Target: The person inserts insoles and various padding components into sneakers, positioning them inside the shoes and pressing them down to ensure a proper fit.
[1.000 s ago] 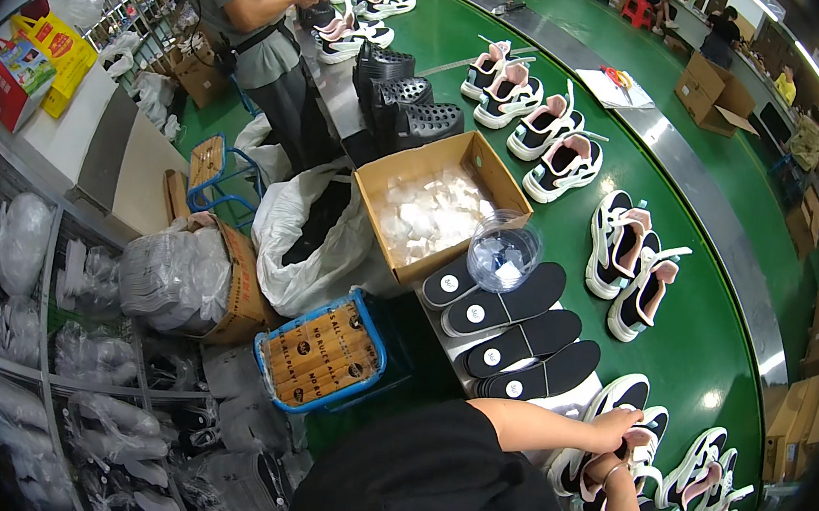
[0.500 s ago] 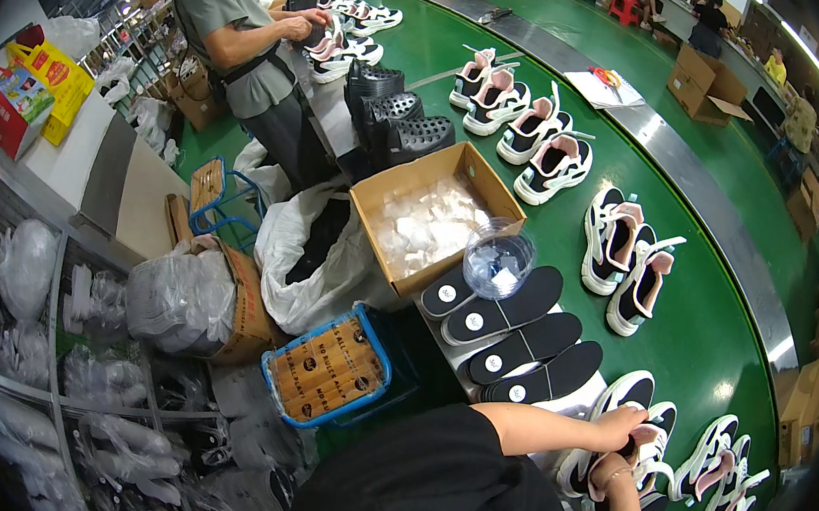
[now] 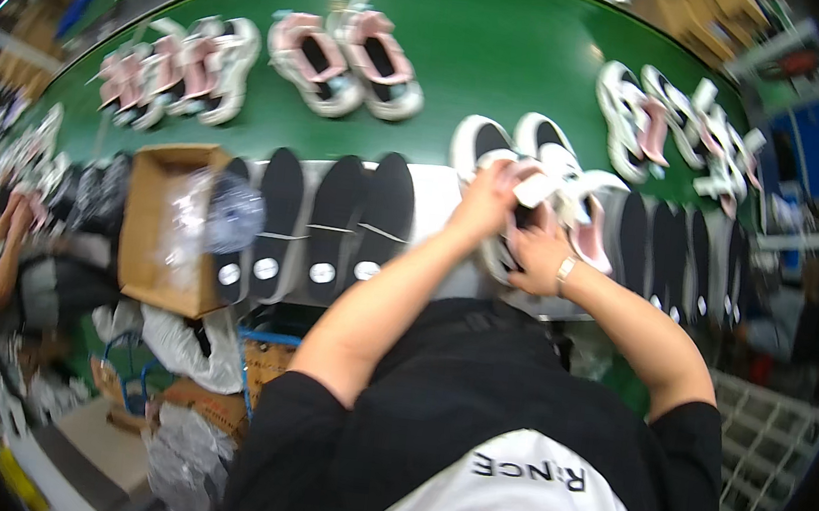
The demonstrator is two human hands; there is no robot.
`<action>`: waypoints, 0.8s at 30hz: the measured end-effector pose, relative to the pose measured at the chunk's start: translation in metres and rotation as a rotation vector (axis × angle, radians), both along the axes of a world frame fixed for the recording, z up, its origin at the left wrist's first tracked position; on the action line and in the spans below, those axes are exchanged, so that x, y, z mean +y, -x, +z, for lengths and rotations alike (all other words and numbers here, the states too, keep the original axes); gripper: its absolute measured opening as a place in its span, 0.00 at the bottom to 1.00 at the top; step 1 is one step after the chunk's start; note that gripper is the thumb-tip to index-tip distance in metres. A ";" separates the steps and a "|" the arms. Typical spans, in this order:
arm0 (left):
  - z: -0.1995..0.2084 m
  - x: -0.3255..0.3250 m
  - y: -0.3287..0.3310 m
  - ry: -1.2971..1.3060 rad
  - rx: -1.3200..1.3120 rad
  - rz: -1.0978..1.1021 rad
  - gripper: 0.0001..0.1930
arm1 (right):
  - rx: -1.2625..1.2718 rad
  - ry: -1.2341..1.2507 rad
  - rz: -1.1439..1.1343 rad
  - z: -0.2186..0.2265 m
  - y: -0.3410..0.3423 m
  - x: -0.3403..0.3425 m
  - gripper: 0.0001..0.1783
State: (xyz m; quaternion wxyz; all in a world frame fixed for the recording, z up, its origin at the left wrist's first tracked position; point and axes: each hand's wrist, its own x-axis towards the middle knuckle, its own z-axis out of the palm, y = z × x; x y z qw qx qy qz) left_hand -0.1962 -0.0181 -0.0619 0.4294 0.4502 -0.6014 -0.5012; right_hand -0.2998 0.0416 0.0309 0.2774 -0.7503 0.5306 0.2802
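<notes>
Two white-and-black sneakers with pink linings lie side by side in front of me, toes pointing away. My left hand (image 3: 487, 202) is closed on the tongue and collar of the left sneaker (image 3: 485, 142). At the same shoe's opening, my right hand (image 3: 539, 253) grips the heel side, its fingers partly hidden by the collar. The right sneaker (image 3: 552, 151) rests just beside, its white strap and pink heel near my right hand. Motion blurs the fingers, and the inside of the held shoe is mostly hidden.
Banded black insoles (image 3: 334, 210) lie left of my hands, and more insoles (image 3: 665, 247) stand to the right. An open cardboard box (image 3: 145, 228) and a clear plastic tub (image 3: 234, 215) are farther left. Other sneakers (image 3: 375, 57) stand on the green belt (image 3: 512, 42). A co-worker's arm (image 3: 5, 258) shows far left.
My view has swung right and down from the co-worker's side to my own hands. Both hands stay at the same sneaker.
</notes>
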 end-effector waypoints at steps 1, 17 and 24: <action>-0.012 -0.004 0.003 0.024 0.113 -0.017 0.18 | -0.055 0.056 -0.024 -0.003 0.005 0.006 0.45; 0.029 -0.004 0.008 -0.092 -0.046 -0.107 0.18 | -0.087 -0.131 -0.152 -0.008 0.019 0.014 0.19; 0.023 0.004 -0.001 -0.164 -0.011 -0.114 0.13 | -0.810 0.553 -0.670 0.023 0.071 0.035 0.10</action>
